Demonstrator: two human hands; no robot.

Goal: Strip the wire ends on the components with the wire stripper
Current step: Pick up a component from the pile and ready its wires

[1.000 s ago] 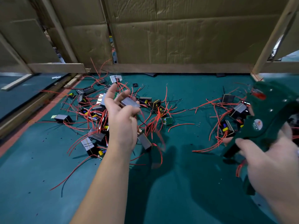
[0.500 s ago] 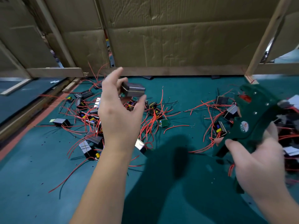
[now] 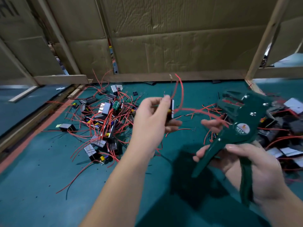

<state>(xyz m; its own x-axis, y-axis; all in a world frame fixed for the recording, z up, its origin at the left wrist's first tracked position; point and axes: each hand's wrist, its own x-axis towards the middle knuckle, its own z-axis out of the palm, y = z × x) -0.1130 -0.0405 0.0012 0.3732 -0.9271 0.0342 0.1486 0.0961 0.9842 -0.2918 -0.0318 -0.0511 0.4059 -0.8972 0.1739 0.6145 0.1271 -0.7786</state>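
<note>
I'm clamping the right hand grip on the dark green wire stripper; left of it, the left hand grip is pinching a black red-wired component.

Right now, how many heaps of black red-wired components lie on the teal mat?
2. The left heap lies left of the left hand, which holds one component; the right heap lies at the right edge, partly hidden behind the dark green wire stripper.

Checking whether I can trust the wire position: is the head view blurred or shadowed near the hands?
Head view: red wire between left hand and wire stripper is motion-smeared; the component pile is sharp; a dark shadow lies on the mat under both hands.
</note>
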